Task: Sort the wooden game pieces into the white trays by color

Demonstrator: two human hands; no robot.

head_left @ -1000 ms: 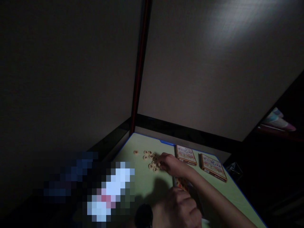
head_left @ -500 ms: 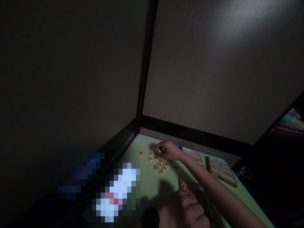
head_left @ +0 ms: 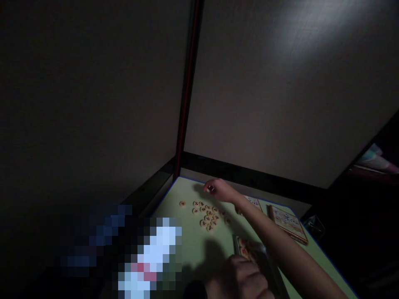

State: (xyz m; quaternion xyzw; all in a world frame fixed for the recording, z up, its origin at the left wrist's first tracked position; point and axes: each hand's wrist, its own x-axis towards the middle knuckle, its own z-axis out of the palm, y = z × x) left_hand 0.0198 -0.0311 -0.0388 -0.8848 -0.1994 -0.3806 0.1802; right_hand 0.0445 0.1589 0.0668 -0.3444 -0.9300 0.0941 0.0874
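Observation:
Over the far side of the loose xiangqi pieces [head_left: 207,218], my right hand [head_left: 218,190] is raised with its fingers curled. A small pale bit, seemingly a xiangqi piece [head_left: 209,189], shows between thumb and fingers. My left hand [head_left: 245,277], with a dark band at the wrist, is closed in the foreground. Its fingertips are hidden, so its grip cannot be made out. Just beyond and under it is an open box [head_left: 236,244] containing pieces with red markings [head_left: 245,251]. My right forearm crosses above the box's right side.
A printed box [head_left: 288,223] lies near the right edge of the green table [head_left: 190,238]. Another printed box [head_left: 256,203] is partly behind my right forearm. One piece [head_left: 182,203] sits apart at left. Dark panels [head_left: 255,104] meet at the table's back corner. A blurred bright patch covers the lower left.
My right hand has risen slightly away from the pieces, uncovering more of them, with the pale bit still between its fingers. My left hand stays by the open box. The view has shifted slightly.

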